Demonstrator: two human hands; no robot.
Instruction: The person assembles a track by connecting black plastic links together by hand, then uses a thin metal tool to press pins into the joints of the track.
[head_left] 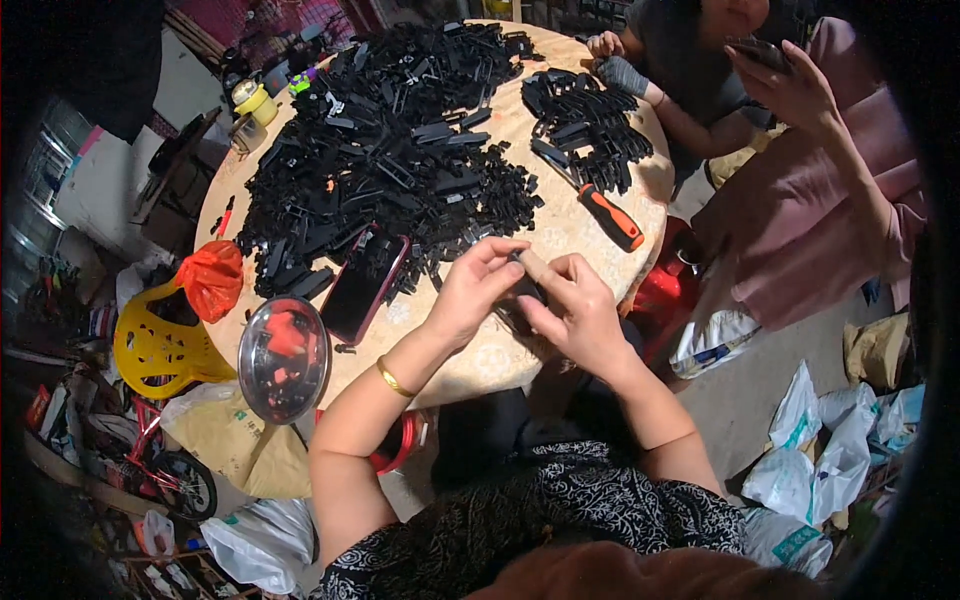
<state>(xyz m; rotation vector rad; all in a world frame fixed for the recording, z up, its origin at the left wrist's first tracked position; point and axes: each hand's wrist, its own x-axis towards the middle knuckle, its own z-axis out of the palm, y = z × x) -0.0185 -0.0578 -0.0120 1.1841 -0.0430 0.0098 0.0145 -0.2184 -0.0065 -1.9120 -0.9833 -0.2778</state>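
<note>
Top [560, 500] at six o'clock: black, white scrolling print, short sleeves. Legwear [480, 428], six o'clock: dark. Bangle [390, 380], between seven and eight o'clock: gold-coloured, left forearm. Left hand [472, 290], right hand [582, 310]: bare.

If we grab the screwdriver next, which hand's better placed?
Right, I'd judge. The right hand is nearer the screwdriver, whose handle lies toward that side; the left hand would reach across. Both seem busy with a dark part, so either needs freeing first.
</note>
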